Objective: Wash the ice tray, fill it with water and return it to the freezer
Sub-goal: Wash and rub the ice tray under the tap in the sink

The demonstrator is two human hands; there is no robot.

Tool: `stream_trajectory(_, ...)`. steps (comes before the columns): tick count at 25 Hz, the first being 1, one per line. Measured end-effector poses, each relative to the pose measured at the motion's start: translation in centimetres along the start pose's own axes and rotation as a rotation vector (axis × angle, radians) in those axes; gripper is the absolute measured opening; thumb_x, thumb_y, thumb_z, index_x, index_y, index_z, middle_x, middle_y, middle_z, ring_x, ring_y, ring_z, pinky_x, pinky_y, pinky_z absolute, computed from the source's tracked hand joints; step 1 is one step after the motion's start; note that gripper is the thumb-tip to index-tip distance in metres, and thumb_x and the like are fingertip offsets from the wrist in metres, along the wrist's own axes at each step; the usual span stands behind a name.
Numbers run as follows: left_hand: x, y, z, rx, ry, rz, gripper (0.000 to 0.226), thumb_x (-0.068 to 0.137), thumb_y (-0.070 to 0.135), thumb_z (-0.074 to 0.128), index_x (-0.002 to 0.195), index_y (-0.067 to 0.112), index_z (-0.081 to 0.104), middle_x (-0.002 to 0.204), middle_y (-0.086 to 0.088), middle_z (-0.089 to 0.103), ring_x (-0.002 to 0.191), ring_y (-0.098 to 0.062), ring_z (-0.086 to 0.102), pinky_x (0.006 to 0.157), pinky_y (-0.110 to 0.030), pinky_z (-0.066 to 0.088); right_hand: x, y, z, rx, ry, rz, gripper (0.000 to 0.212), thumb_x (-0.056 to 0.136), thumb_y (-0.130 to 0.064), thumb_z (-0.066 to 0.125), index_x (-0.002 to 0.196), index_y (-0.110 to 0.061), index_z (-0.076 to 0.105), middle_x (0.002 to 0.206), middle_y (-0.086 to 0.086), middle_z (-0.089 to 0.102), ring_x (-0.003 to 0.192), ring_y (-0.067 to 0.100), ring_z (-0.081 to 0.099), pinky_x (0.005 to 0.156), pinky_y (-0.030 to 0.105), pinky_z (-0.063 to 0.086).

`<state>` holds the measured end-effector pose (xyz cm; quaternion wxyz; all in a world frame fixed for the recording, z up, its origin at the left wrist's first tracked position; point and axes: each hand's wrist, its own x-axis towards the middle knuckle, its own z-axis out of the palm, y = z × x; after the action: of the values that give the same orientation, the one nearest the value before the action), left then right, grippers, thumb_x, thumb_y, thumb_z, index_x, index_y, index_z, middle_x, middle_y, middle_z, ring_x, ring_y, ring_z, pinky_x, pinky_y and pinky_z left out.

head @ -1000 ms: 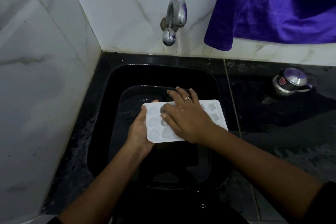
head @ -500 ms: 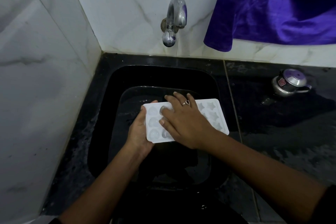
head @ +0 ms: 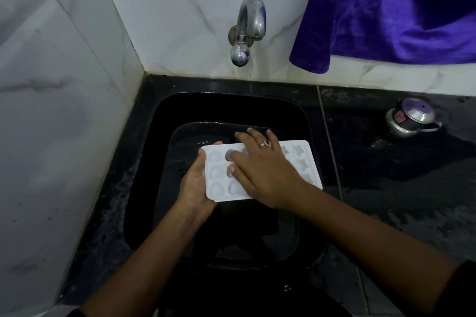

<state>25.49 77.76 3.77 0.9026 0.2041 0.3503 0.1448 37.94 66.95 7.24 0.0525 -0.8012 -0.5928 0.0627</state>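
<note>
A person holds a white ice tray (head: 219, 175) over a black sink (head: 288, 113), below a chrome tap (head: 248, 28) on the white tiled wall. The left hand (head: 195, 185) clasps the tray's left end, thumb on its far corner, while the right hand (head: 260, 170), wearing a ring, lies flat across the heart and star moulds with fingers spread. A purple cloth (head: 386, 8) hangs upper right above a small steel pot (head: 409, 117) on the black counter (head: 399, 188), its red label too small to read.
</note>
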Motion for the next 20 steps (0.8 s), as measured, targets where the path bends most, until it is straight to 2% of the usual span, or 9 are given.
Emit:
stream_trajectory(4, 0.1, -0.1, 0.0, -0.015, 0.002, -0.011, 0.047, 0.108, 0.051, 0.039, 0.134, 0.022, 0.067, 0.127, -0.016, 0.074, 0.105, -0.033, 0.075, 0.105, -0.057, 0.047, -0.2, -0.1, 0.1, -0.015, -0.015, 0.002, 0.051, 0.106, -0.051, 0.022, 0.13, -0.026, 0.059, 0.162, 0.013, 0.037, 0.154, 0.034, 0.024, 0.124, 0.062, 0.013)
stream_trajectory(7, 0.6, -0.1, -0.2, -0.02, 0.002, -0.041, 0.054, 0.107, 0.054, 0.042, 0.145, 0.02, 0.061, 0.139, -0.018, 0.067, 0.122, -0.037, 0.066, 0.112, -0.059, 0.045, -0.1, 0.1, -0.5, 0.029, 0.021, 0.046, 0.05, 0.107, -0.05, 0.024, 0.133, -0.026, 0.059, 0.162, 0.014, 0.036, 0.153, 0.035, 0.026, 0.124, 0.062, 0.014)
stream_trajectory(11, 0.4, -0.1, 0.3, 0.009, 0.026, -0.048, 0.064, 0.102, 0.059, 0.045, 0.143, 0.011, 0.061, 0.14, -0.02, 0.066, 0.119, -0.035, 0.07, 0.094, -0.049, 0.059, 0.1, -0.9, -0.7, 0.041, 0.009, -0.078, 0.051, 0.106, -0.052, 0.027, 0.14, -0.026, 0.055, 0.163, 0.014, 0.035, 0.154, 0.035, 0.025, 0.124, 0.062, 0.015)
stream_trajectory(14, 0.2, -0.6, 0.6, 0.041, 0.039, -0.05, 0.07, 0.1, 0.061, 0.046, 0.147, 0.01, 0.058, 0.14, -0.021, 0.065, 0.129, -0.037, 0.064, 0.106, -0.052, 0.053, 0.6, -1.2, -0.6, 0.029, -0.006, -0.053, 0.054, 0.104, -0.055, 0.024, 0.135, -0.03, 0.06, 0.164, 0.014, 0.034, 0.155, 0.034, 0.021, 0.124, 0.063, 0.013)
stream_trajectory(15, 0.2, -0.6, 0.6, 0.053, 0.057, -0.042, 0.069, 0.102, 0.061, 0.045, 0.145, 0.009, 0.059, 0.136, -0.021, 0.068, 0.124, -0.035, 0.068, 0.104, -0.051, 0.055, 0.7, -1.2, -0.6, 0.016, -0.009, -0.056, 0.055, 0.104, -0.055, 0.023, 0.133, -0.029, 0.062, 0.164, 0.014, 0.033, 0.155, 0.035, 0.021, 0.124, 0.063, 0.013)
stream_trajectory(17, -0.2, -0.6, 0.7, 0.085, 0.089, -0.037, 0.066, 0.105, 0.059, 0.042, 0.138, 0.007, 0.064, 0.126, -0.02, 0.073, 0.107, -0.031, 0.076, 0.088, -0.044, 0.063, 0.8, -1.1, -0.4, -0.016, -0.024, -0.1, 0.054, 0.105, -0.054, 0.025, 0.132, -0.026, 0.062, 0.164, 0.014, 0.034, 0.155, 0.034, 0.021, 0.123, 0.063, 0.014)
stream_trajectory(20, -0.8, -0.3, 1.3, 0.06, 0.069, -0.054, 0.066, 0.106, 0.058, 0.04, 0.144, 0.008, 0.059, 0.137, -0.022, 0.067, 0.115, -0.032, 0.072, 0.092, -0.046, 0.061, 1.0, -1.0, -0.5, -0.016, 0.0, -0.069, 0.055, 0.104, -0.053, 0.022, 0.129, -0.029, 0.064, 0.162, 0.015, 0.037, 0.154, 0.036, 0.025, 0.122, 0.064, 0.016)
